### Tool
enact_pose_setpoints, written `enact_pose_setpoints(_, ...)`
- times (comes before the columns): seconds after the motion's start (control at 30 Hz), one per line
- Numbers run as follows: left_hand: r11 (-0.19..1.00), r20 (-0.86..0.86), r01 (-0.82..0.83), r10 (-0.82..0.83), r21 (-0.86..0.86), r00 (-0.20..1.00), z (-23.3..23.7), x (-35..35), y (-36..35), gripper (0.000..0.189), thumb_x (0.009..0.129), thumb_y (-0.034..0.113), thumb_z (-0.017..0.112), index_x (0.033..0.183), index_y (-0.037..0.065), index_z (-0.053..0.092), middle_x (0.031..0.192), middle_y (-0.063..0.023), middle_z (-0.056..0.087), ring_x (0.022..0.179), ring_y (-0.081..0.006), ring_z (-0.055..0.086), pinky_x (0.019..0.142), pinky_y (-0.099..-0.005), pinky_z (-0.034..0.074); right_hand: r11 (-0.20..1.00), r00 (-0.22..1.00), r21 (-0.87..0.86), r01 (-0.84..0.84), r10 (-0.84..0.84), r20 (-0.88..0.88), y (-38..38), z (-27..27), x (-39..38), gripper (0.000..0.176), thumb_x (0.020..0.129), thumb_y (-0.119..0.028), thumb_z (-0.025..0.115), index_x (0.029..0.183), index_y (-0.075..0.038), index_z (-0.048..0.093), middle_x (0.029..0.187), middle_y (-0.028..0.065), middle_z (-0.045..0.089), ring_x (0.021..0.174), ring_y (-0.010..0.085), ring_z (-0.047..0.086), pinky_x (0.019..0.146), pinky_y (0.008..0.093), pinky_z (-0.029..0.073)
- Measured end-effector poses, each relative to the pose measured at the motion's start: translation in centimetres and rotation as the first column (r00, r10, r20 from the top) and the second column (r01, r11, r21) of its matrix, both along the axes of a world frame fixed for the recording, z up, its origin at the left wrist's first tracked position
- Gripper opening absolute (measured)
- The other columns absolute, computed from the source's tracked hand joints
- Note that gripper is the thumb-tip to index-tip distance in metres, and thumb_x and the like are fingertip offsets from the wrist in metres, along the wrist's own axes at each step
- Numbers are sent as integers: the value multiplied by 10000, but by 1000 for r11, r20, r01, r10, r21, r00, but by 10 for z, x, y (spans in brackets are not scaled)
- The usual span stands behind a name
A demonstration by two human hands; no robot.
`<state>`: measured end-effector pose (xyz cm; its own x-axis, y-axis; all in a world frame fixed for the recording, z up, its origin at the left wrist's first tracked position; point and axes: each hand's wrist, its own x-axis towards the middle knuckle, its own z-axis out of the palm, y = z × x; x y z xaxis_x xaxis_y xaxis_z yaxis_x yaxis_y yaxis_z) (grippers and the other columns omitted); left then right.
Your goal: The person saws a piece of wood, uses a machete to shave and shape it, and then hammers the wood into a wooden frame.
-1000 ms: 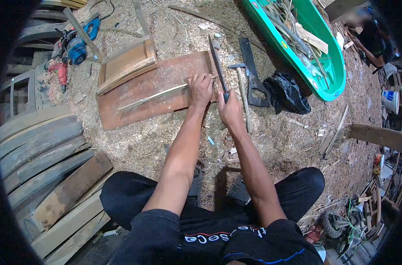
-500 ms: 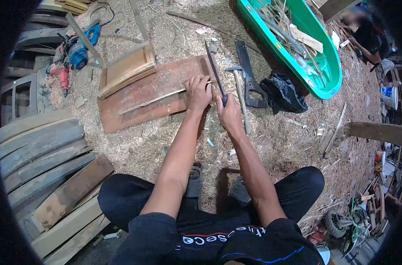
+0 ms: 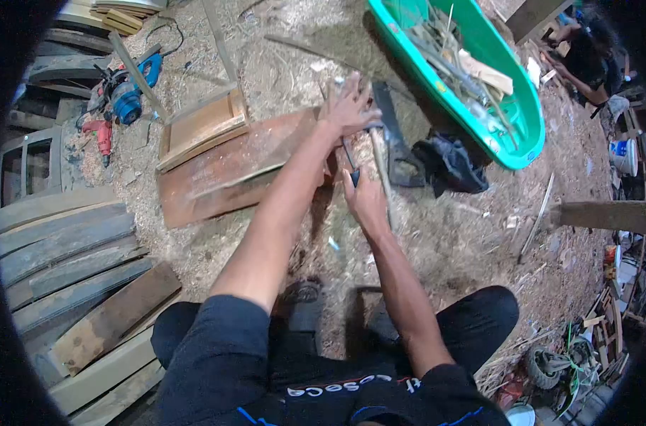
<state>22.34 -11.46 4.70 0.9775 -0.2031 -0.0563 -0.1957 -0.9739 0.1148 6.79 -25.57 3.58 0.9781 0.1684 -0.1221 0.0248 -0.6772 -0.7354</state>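
Left hand [image 3: 348,108] at twelve o'clock is wide; right hand [image 3: 368,202] holds a thin, dark metal saw [image 3: 348,153], likely stiff, by its black handle [image 3: 356,176].

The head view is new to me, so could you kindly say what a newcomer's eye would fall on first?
Most likely the bright green tub at the upper right, holding wood scraps. Next, near the upper middle, come the spread left hand and, below it, the right hand gripping a dark-handled saw. At upper left, a blue power tool and a red drill stand out.
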Motion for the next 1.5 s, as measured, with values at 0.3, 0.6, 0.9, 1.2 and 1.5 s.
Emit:
enact_pose_setpoints(0.3, 970, 359, 90, -3, -225, 933, 71, 18, -5, 775, 987, 690, 178, 1607, 234, 87, 1669, -129, -16, 1540, -310, -41, 1174, -634, -100, 999, 1000, -33, -12, 12, -6, -1, 4, -1, 331, 982, -329, 579, 1016, -6, 515, 743, 309, 641, 741, 531, 629, 642, 576, 497)
enact_pose_setpoints(0.6, 939, 419, 64, 89, -337, 903, 67, 26, -17, 743, 1015, 620, 267, 1604, 206, 89, 1663, -136, 19, 1538, -297, -37, 1178, -643, -59, 1000, 1000, -13, 22, -22, -14, -15, -13, -11, 390, 962, -380, 613, 1044, -3, 556, 827, 335, 644, 789, 528, 634, 683, 575, 497)
enact_pose_setpoints(0.9, 847, 389, -296, 478, -441, 787, -47, -154, 7, 297, 907, 248, 630, 1128, 51, 655, 1176, -129, 621, 1172, -324, 531, 1059, -499, 336, 962, 979, 180, 205, -201, -44, -26, 0, -12, 394, 956, -378, 639, 1001, 12, 609, 696, 238, 639, 674, 424, 663, 611, 484, 494)
enact_pose_setpoints(1.2, 804, 233, -317, 480, -503, 846, -38, -151, 9, 188, 846, 149, 703, 1018, 77, 680, 1040, -84, 683, 1009, -307, 603, 891, -442, 422, 986, 994, 134, 97, -102, 31, -32, -1, -15, 320, 931, -288, 649, 936, 27, 589, 699, 256, 638, 683, 442, 670, 602, 490, 500)
enact_pose_setpoints(1.5, 840, 432, -295, 498, -455, 752, -60, -152, 0, 143, 858, 186, 686, 980, 112, 682, 984, -63, 677, 964, -280, 611, 836, -424, 431, 993, 999, 103, 50, -51, 7, -23, 12, -1, 303, 935, -259, 629, 967, 38, 577, 720, 269, 639, 717, 446, 672, 619, 485, 503)
